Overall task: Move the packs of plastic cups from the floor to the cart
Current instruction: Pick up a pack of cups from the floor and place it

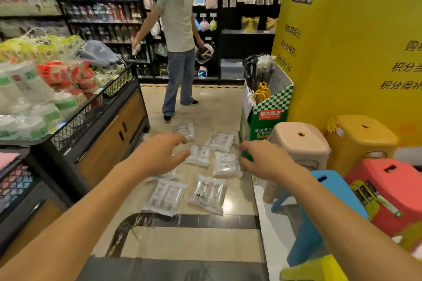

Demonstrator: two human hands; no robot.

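**On the shop floor: reach under way, nothing in hand yet**

Between the display counter point(109, 125) on the left and the stacked stools on the right, the packs of plastic cups point(209, 191) lie scattered flat on the tiled floor point(194, 242). About seven clear bags are visible, some touching or overlapping at the edges.

Left hand point(159, 155): stretched forward over the far packs, fingers spread and loose, holding nothing. It partly hides one pack beneath it.

Right hand point(262, 158): also extended, fingers curled downward near the right-hand pack point(227, 164) and close to the green checked box point(267, 118). Whether the fingertips touch the pack cannot be told; no grip is formed.

Judged step: the pick-up, at its very start. All visible packs are still on the floor.

No cart can be identified with certainty; the mesh-edged counter on the left already carries stacked cups, but its role is unclear.

Another person point(177, 41) stands at the far end of the aisle, just beyond the farthest pack point(185, 131).

Next move likely calls for bending lower, closing each hand on a pack's edge or gathering several together; the slick film may slide, so a firm pinch seems wise, then a turn toward wherever the cart stands.
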